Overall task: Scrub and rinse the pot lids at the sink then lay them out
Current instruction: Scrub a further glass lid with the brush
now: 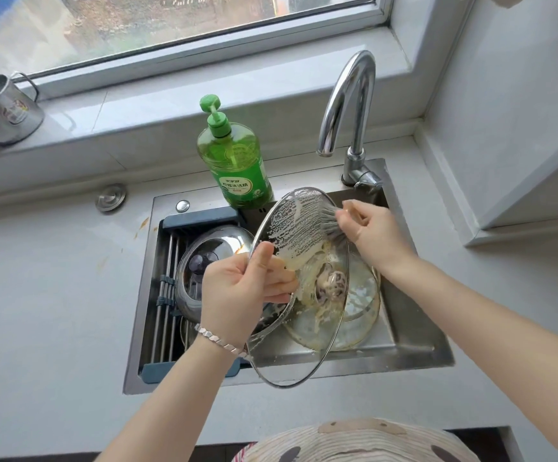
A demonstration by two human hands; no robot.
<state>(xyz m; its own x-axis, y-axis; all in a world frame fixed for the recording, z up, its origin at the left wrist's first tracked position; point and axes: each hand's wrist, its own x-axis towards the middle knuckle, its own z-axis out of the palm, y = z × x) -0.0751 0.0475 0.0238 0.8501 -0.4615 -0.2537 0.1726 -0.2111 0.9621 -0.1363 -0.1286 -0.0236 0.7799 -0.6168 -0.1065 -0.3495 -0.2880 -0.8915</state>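
Glass lid, soapy, was held tilted above the sink. Left hand pinched its rim, thumb on the near face, fingers curled behind. Right hand gripped a grey scrubber pressed to the lid's upper edge. Second glass lid lay in the basin beneath; steel lid rested on the rack. Green soap bottle stood behind.

left grip, right grip, both curled
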